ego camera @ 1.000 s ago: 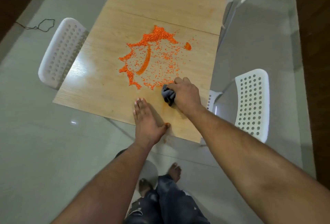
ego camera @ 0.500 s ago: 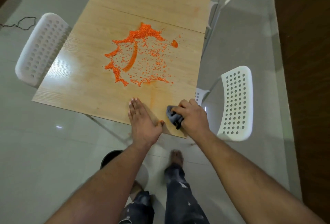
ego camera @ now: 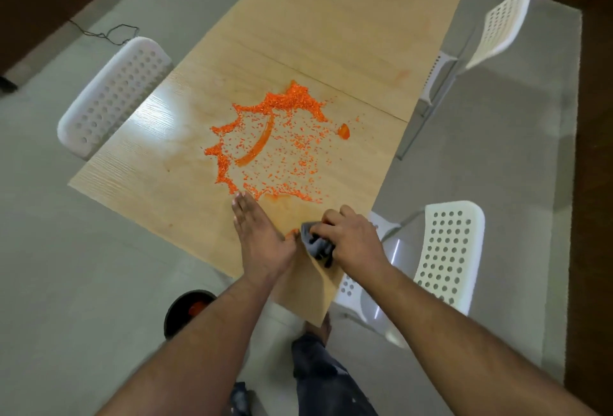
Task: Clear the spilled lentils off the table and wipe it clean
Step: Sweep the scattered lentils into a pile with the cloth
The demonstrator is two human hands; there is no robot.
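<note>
1. While our left hand [ego camera: 262, 243] lies flat with fingers straight near the tabletop's [ego camera: 159, 196] near edge, its fingertips touch the orange lentils [ego camera: 275, 146] spread mid-tabletop.
2. Just beside it, our right hand [ego camera: 351, 239] grips a bunched grey cloth [ego camera: 315, 243], pressing it down close to the near right corner.

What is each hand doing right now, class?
Left hand: open, fingers straight, flat on the table.
Right hand: closed, gripping the grey cloth.
</note>
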